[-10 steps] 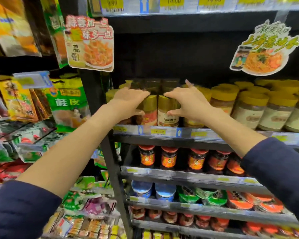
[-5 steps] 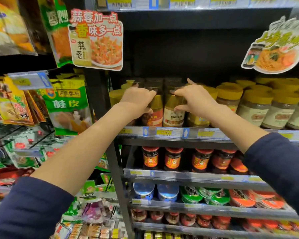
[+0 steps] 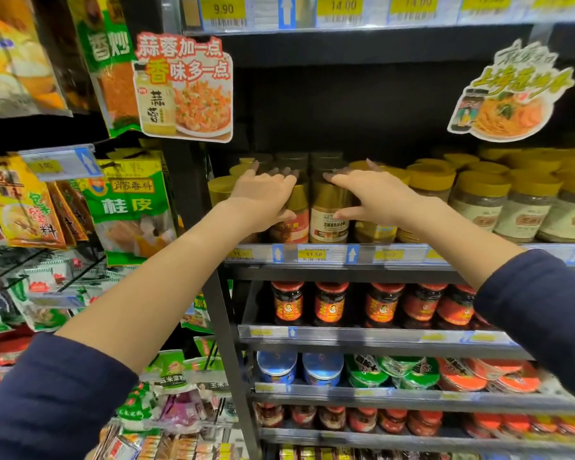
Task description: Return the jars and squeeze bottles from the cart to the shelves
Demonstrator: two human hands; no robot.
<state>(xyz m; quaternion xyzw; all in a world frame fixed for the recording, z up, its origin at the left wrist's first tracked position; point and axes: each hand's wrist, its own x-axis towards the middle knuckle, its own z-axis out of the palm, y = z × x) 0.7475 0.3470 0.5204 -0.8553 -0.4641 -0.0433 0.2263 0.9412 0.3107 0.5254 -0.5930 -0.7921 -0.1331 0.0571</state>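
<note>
Left to right: your left hand (image 3: 263, 197) clasps the red-labelled jar (image 3: 291, 229), fingers over its gold lid, thumb on its front. Your right hand (image 3: 372, 200) clasps the gold-labelled jar (image 3: 329, 224) likewise. The 2 jars stand touching at the front of the shelf (image 3: 412, 257). Judge them heavy, rigid, smooth, possibly breakable: grasp the body, not the lid alone.

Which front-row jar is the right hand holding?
The cream-label jar, above the 11.50 tag: the right hand holds it, thumb on its label. The red-label jar beside it is in the left hand.
</note>
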